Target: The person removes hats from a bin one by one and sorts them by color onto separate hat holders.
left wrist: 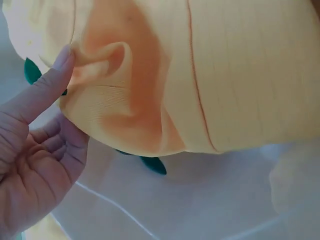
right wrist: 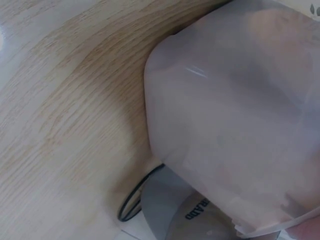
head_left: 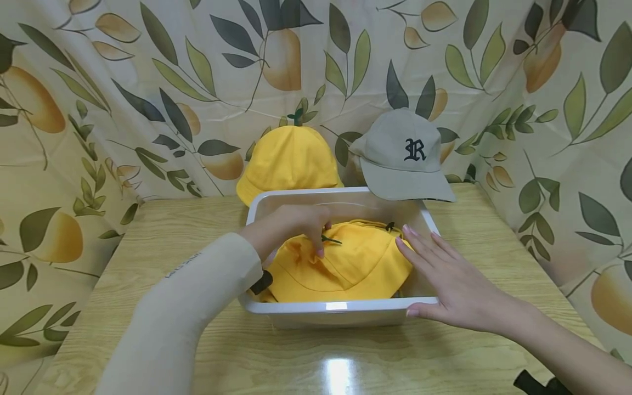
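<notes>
A yellow bucket hat (head_left: 365, 263) with a green leaf on its crown lies in the whitish plastic bin (head_left: 345, 306). My left hand (head_left: 310, 225) reaches into the bin and pinches the hat's fabric near the crown. In the left wrist view, the thumb lies over the wrinkled yellow cloth (left wrist: 145, 90) and the other fingers curl below it. My right hand (head_left: 444, 277) has its fingers extended over the bin's right side, fingertips right at the hat's brim. The bin's wall (right wrist: 215, 115) fills much of the right wrist view.
Behind the bin sit another yellow hat (head_left: 293, 159) and a grey cap (head_left: 400, 148) with a black letter, its brim overlapping the bin's back rim. Everything stands on a wood-grain table (head_left: 197, 219). A leaf-patterned curtain (head_left: 217, 109) encloses the back and sides.
</notes>
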`<action>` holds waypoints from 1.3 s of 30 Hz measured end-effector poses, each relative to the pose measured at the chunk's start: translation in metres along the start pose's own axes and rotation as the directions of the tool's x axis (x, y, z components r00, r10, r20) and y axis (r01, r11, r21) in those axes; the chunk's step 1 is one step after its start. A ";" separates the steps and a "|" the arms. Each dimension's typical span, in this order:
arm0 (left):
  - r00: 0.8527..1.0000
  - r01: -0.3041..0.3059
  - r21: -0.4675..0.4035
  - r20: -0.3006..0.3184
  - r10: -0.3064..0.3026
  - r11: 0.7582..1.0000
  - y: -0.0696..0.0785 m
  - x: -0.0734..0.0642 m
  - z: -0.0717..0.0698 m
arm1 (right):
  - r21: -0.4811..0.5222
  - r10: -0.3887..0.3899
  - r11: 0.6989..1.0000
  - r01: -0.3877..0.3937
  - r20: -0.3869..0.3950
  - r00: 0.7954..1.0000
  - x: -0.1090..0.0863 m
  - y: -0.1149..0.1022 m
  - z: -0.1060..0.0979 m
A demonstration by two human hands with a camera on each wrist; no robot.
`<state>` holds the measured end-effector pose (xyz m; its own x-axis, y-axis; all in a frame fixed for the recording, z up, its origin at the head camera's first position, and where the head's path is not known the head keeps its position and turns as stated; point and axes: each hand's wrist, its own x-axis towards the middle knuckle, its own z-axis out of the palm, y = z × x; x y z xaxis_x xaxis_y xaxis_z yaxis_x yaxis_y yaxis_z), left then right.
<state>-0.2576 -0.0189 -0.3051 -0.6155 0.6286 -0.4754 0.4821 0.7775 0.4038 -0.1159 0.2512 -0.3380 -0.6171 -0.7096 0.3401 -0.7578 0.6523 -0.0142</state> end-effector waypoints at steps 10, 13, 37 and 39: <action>0.995 -0.088 0.131 0.049 0.082 0.987 0.006 -0.013 -0.026 | -0.010 0.011 1.000 -0.011 0.010 1.000 -0.001 0.001 -0.001; 0.990 -0.134 0.132 0.052 0.128 0.982 0.004 -0.015 -0.032 | -0.006 0.013 1.000 -0.013 0.004 1.000 0.000 0.001 -0.001; 0.902 -0.425 0.127 -0.025 0.431 0.896 0.028 -0.067 -0.067 | 0.020 -0.012 1.000 0.013 -0.042 0.999 0.002 0.005 -0.010; 0.897 -0.431 0.124 -0.053 0.439 0.894 0.029 -0.073 -0.070 | 0.005 -0.028 1.000 0.029 -0.078 0.997 0.005 0.008 -0.015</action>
<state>-0.2428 -0.0436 -0.2038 -0.3732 0.9043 -0.2072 0.7734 0.4266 0.4689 -0.1216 0.2571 -0.3228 -0.5772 -0.7046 0.4127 -0.7763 0.6303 -0.0096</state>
